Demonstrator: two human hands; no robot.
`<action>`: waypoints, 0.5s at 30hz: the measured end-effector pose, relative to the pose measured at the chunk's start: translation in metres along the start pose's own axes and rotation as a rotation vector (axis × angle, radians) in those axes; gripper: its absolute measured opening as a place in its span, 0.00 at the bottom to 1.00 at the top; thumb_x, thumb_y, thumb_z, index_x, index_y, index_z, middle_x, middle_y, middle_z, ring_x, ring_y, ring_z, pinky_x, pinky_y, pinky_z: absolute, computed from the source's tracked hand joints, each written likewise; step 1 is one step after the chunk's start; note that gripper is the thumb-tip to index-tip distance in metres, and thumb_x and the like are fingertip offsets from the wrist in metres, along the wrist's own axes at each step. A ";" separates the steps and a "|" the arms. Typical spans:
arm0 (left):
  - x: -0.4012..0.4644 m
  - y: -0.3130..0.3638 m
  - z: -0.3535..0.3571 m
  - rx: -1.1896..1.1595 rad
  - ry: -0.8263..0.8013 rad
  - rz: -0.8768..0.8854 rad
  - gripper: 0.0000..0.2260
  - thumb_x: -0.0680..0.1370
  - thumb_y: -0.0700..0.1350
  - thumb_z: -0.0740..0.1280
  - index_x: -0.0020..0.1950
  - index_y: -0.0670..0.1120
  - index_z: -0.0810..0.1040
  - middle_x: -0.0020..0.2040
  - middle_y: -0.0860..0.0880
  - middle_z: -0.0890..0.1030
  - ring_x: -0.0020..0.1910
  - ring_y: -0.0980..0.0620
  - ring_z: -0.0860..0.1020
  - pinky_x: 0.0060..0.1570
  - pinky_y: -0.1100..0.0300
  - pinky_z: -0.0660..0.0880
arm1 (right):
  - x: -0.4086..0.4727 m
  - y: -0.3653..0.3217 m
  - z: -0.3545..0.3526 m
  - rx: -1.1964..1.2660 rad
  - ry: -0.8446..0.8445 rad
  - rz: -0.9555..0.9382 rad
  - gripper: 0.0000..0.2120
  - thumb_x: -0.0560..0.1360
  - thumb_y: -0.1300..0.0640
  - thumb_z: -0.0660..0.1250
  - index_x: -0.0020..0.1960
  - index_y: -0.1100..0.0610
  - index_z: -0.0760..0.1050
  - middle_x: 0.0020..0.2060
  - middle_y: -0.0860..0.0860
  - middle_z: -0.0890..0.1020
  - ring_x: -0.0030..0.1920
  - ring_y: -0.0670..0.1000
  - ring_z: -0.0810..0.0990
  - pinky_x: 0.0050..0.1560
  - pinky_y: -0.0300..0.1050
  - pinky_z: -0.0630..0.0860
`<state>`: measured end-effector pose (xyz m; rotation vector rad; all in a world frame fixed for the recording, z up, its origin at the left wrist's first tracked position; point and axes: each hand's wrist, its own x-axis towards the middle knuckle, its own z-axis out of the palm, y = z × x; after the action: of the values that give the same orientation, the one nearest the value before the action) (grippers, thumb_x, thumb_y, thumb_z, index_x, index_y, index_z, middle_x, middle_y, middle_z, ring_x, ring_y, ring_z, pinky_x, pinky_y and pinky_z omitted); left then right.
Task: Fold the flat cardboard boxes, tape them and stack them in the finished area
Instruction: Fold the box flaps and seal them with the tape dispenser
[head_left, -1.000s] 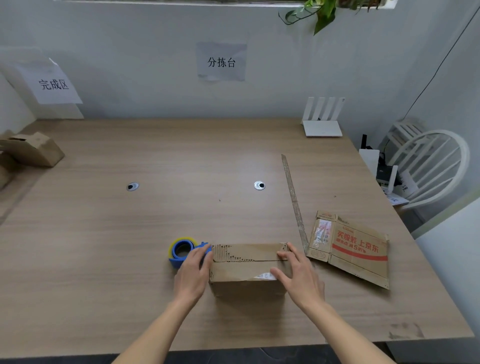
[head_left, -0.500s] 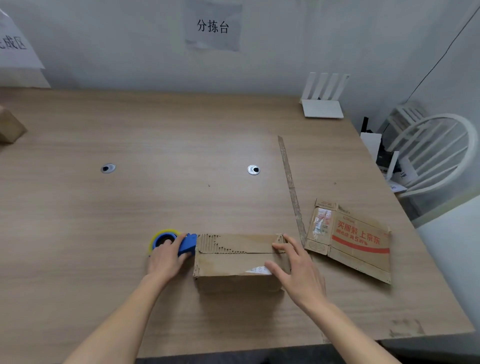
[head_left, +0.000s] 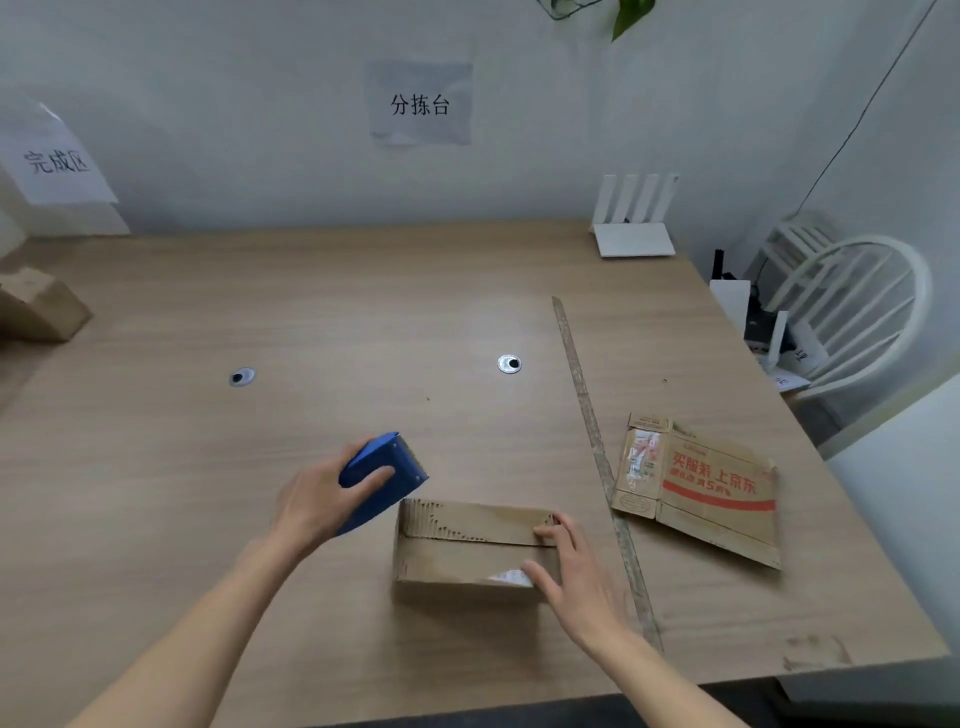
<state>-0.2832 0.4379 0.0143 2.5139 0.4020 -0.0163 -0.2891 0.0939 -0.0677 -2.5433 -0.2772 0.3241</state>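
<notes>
Wide wooden tabletop (head_left: 311, 322). Flat printed cardboard (head_left: 722, 493) lying near the right edge, past a long thin strip (head_left: 597, 447). Folded box (head_left: 467, 551) near the front edge, flaps closed. Right hand (head_left: 576, 577) resting on the box's right end, fingers fairly straight. Left hand (head_left: 322, 499) gripping a blue tape dispenser (head_left: 387, 470), raised just left of the box. Another box (head_left: 41, 306) at far left.

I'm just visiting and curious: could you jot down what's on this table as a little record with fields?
left hand: grips blue tape dispenser, lifted beside the box
right hand: rests on folded cardboard box, holding its flaps shut
flat cardboard box: lies unfolded to the right
finished box: far left, under the wall sign
table: wooden
</notes>
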 end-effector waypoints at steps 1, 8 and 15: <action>-0.004 0.009 -0.007 -0.020 -0.034 0.040 0.21 0.75 0.68 0.65 0.67 0.68 0.72 0.50 0.63 0.82 0.46 0.57 0.80 0.44 0.55 0.77 | 0.001 -0.003 -0.001 -0.019 0.003 0.010 0.23 0.75 0.31 0.60 0.66 0.39 0.65 0.75 0.37 0.59 0.71 0.45 0.69 0.60 0.48 0.78; -0.033 0.058 -0.014 -0.042 -0.282 0.157 0.14 0.75 0.67 0.67 0.60 0.71 0.76 0.49 0.67 0.81 0.46 0.63 0.79 0.47 0.59 0.78 | 0.006 -0.033 0.004 -0.056 -0.006 0.014 0.22 0.76 0.36 0.66 0.65 0.43 0.68 0.65 0.39 0.65 0.56 0.43 0.74 0.46 0.41 0.79; -0.043 0.045 0.001 0.087 -0.367 0.105 0.07 0.75 0.67 0.65 0.52 0.72 0.74 0.49 0.63 0.81 0.46 0.61 0.79 0.46 0.58 0.76 | 0.005 -0.046 0.018 -0.044 -0.028 -0.040 0.23 0.75 0.38 0.69 0.67 0.42 0.69 0.73 0.41 0.62 0.69 0.46 0.69 0.60 0.44 0.76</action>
<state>-0.3113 0.3899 0.0422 2.5411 0.1217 -0.4547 -0.2957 0.1417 -0.0579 -2.5743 -0.3489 0.3422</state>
